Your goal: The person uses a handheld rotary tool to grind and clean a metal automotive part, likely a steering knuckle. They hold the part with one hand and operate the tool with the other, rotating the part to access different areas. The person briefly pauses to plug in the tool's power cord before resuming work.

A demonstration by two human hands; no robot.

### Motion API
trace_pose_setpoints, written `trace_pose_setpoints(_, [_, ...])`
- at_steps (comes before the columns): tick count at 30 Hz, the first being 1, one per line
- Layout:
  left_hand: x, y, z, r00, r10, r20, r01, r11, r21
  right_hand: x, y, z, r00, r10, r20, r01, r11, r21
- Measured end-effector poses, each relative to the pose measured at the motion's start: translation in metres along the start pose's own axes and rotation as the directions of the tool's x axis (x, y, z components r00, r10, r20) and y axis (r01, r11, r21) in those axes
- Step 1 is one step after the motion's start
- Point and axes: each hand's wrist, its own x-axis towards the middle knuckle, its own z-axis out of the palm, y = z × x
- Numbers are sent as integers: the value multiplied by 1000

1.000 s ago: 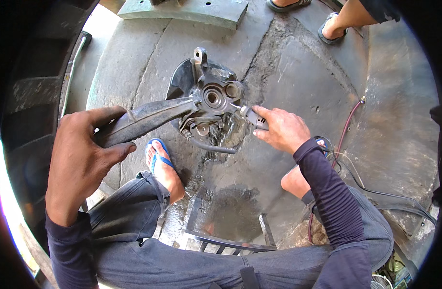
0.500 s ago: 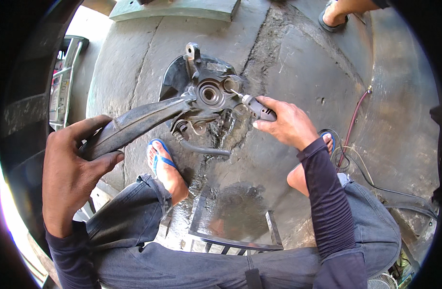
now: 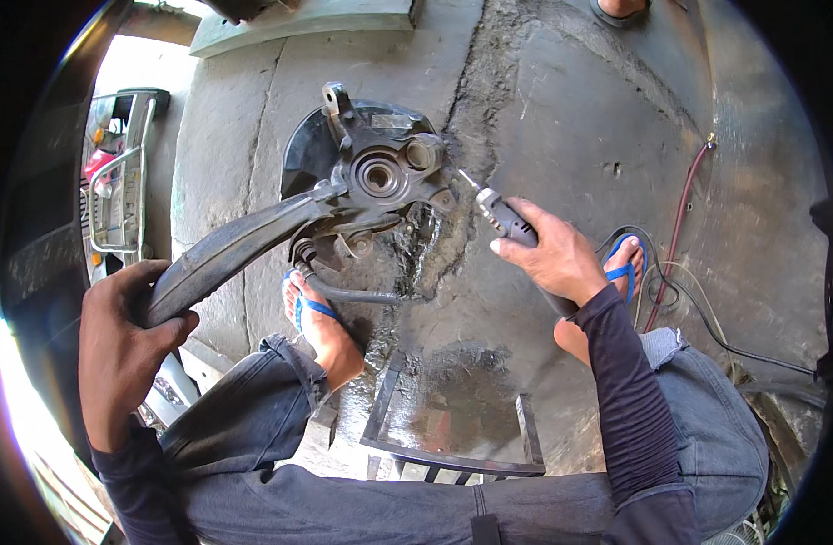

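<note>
My left hand [image 3: 130,350] is wrapped round the free end of the long curved arm of a steering knuckle [image 3: 239,241]. The knuckle's hub, with a round bore and a dark backing shield [image 3: 303,154], is over the concrete ahead of me. A short hose [image 3: 353,294] hangs from its near side. In my right hand [image 3: 557,254] is a grey rotary tool [image 3: 505,218], gripped along its body. Its thin metal bit points up and left toward the knuckle, with a gap between them.
A black cable [image 3: 707,331] and a red hose [image 3: 680,209] run along the floor at right. Wet, cracked concrete [image 3: 453,391] lies between my sandalled feet, with a metal frame [image 3: 453,459] near my legs. A silver-railed vehicle part [image 3: 144,182] stands at left. Someone's foot [image 3: 621,7] is at the top right.
The rotary tool has drawn back to the right, so its bit has left the round opening on the knuckle. The knuckle and my left hand sit slightly further left in view.
</note>
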Motion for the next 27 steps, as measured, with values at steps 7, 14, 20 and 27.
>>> trace_pose_setpoints(7, [3, -3, 4, 1000, 13, 11, -13, 1000, 25, -1, -3, 54, 998, -30, -47, 34, 997, 75])
trace_pose_setpoints(14, [4, -6, 7, 1000, -27, 12, 27, 998, -55, 2, -9, 73, 997, -24, -69, 29, 997, 73])
trace_pose_setpoints(20, [3, -2, 5, 1000, -24, 16, 24, 999, -26, 3, -10, 86, 991, -54, -123, 64, 995, 77])
trace_pose_setpoints(27, [3, 2, 3, 998, -48, 27, 46, 998, 52, 3, -8, 88, 992, -58, -115, 67, 995, 70])
